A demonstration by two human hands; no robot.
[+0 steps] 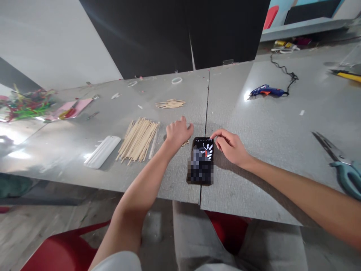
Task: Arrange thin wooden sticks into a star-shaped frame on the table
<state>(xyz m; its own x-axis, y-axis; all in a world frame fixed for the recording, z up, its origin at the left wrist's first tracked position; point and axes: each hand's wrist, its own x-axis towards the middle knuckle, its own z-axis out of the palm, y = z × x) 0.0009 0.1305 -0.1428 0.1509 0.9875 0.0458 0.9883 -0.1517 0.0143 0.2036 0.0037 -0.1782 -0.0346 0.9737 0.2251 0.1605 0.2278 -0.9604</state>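
Note:
A smartphone (202, 165) lies face up across the table seam, its dark screen lit and partly blurred out. My right hand (229, 146) is at the phone's upper right corner, index finger stretched out to its edge and the other fingers loosely bent. I cannot tell whether the fingertip touches the screen. To the phone's upper left, my left hand (178, 132) rests low over the table, back up, with its thumb apart from the bent fingers. A few short wooden pieces (185, 143) show beside its wrist. Nothing is visible in either hand.
Left of my hands lie a large pile of wooden sticks (139, 140) and a pack of white glue sticks (103, 151). A smaller stick pile (170, 103) sits farther back. On the right are a corded blue glue gun (267, 90), scissors (340, 160) and a yellow cutter (348, 76).

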